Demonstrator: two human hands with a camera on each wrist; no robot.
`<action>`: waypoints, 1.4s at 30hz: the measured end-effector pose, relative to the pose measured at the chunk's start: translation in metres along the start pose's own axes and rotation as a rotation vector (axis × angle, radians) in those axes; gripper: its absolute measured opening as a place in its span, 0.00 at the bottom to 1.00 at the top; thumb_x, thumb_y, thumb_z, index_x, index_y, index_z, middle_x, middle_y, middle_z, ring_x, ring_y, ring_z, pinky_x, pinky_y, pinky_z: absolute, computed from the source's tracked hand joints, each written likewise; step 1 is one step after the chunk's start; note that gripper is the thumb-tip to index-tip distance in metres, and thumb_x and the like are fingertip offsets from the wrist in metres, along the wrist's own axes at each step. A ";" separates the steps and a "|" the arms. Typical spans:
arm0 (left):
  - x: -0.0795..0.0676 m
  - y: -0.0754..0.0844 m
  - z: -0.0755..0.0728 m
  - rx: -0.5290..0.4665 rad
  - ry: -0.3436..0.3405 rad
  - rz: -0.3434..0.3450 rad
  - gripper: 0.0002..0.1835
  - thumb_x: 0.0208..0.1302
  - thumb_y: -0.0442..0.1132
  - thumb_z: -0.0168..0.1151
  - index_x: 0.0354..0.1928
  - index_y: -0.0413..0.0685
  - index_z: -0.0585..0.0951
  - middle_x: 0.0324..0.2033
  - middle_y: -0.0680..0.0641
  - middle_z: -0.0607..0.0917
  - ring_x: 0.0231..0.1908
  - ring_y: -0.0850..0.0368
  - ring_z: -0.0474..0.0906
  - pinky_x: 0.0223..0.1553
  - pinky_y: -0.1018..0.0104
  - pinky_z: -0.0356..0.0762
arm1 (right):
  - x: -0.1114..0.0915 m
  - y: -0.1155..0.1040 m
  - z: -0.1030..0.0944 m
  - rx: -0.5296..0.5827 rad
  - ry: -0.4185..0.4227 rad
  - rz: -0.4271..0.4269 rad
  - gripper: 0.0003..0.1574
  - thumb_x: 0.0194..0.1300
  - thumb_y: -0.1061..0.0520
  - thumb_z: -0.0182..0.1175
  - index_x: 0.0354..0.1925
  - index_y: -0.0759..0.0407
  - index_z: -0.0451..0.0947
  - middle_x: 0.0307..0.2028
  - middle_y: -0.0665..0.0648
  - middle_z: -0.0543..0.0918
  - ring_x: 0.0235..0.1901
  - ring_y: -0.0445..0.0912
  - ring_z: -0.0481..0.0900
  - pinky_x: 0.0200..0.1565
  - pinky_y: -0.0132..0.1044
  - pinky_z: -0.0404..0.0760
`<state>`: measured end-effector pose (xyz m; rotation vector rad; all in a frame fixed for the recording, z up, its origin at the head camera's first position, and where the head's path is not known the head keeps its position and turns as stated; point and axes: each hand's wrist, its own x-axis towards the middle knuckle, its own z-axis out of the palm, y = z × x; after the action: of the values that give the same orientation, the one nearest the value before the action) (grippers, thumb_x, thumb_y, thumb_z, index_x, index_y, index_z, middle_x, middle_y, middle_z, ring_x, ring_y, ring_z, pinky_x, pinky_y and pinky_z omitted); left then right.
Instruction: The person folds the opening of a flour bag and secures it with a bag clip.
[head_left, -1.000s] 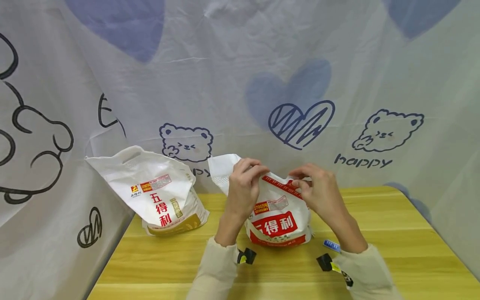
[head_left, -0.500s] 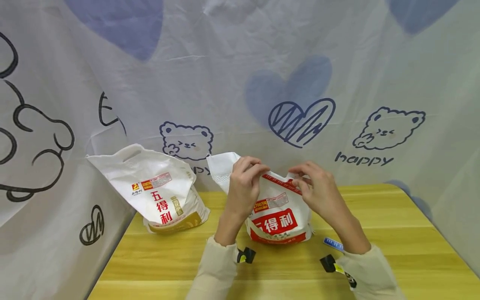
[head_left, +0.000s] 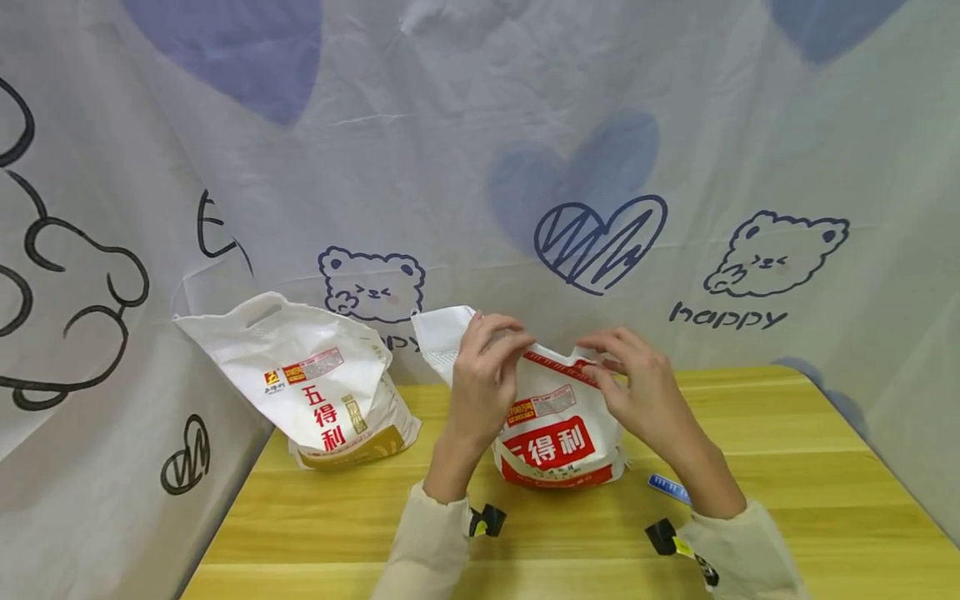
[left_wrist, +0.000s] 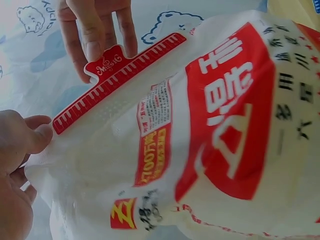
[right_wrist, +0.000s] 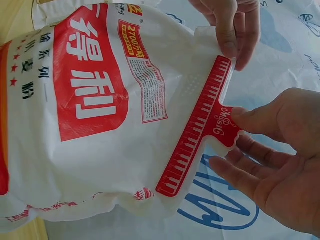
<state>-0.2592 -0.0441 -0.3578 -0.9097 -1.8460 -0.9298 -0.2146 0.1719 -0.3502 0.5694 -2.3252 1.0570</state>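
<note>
Beige long sleeves [head_left: 431, 537]; bare hands [head_left: 641, 383]; black wrist cameras [head_left: 661, 537], yellow tabs [head_left: 683, 547].

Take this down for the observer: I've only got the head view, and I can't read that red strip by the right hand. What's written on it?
Observer: The right wrist view shows a red clip; its tab, under the thumb of the right hand, reads "Music".

Operator: I see only the back of the left hand. Where's its thumb?

Observer: The left hand has its thumb tip at the bag's edge, right by one end of the clip.

Operator: Any fine print low on that white bag?

Observer: Yes, the white bag has a row of small red stars on its lower front.
</note>
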 end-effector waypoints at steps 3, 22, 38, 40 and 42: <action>-0.008 0.002 -0.001 -0.004 0.047 -0.008 0.11 0.65 0.24 0.66 0.46 0.42 0.88 0.55 0.42 0.81 0.60 0.46 0.75 0.70 0.51 0.66 | -0.005 0.000 0.000 -0.015 0.005 -0.007 0.22 0.64 0.70 0.67 0.56 0.62 0.82 0.55 0.59 0.80 0.55 0.56 0.81 0.50 0.52 0.85; -0.074 0.014 0.013 0.077 0.113 0.064 0.19 0.56 0.26 0.70 0.51 0.44 0.86 0.62 0.37 0.76 0.62 0.40 0.71 0.65 0.51 0.72 | -0.049 0.013 -0.007 -0.040 0.137 -0.118 0.25 0.56 0.75 0.71 0.51 0.59 0.84 0.52 0.53 0.85 0.53 0.51 0.83 0.60 0.19 0.68; -0.101 0.007 0.000 0.159 -0.250 0.210 0.10 0.54 0.36 0.78 0.39 0.47 0.89 0.48 0.46 0.85 0.53 0.47 0.80 0.64 0.55 0.73 | -0.082 0.030 0.027 -0.113 -0.028 -0.183 0.26 0.51 0.73 0.76 0.49 0.59 0.86 0.52 0.54 0.83 0.53 0.50 0.82 0.52 0.39 0.84; -0.102 0.008 -0.001 0.184 -0.315 0.211 0.11 0.54 0.37 0.79 0.39 0.48 0.89 0.49 0.46 0.85 0.55 0.48 0.79 0.66 0.56 0.72 | -0.085 0.032 0.031 -0.130 -0.046 -0.181 0.25 0.51 0.72 0.76 0.48 0.59 0.86 0.52 0.54 0.83 0.53 0.51 0.82 0.49 0.46 0.86; -0.104 0.008 -0.001 0.210 -0.368 0.210 0.11 0.55 0.36 0.78 0.41 0.49 0.89 0.50 0.47 0.85 0.56 0.49 0.78 0.67 0.58 0.70 | -0.088 0.033 0.035 -0.143 -0.060 -0.187 0.25 0.51 0.72 0.77 0.48 0.59 0.86 0.52 0.55 0.83 0.53 0.51 0.82 0.49 0.47 0.86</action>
<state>-0.2131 -0.0641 -0.4495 -1.1730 -2.0576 -0.4492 -0.1748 0.1791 -0.4417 0.7543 -2.3233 0.7909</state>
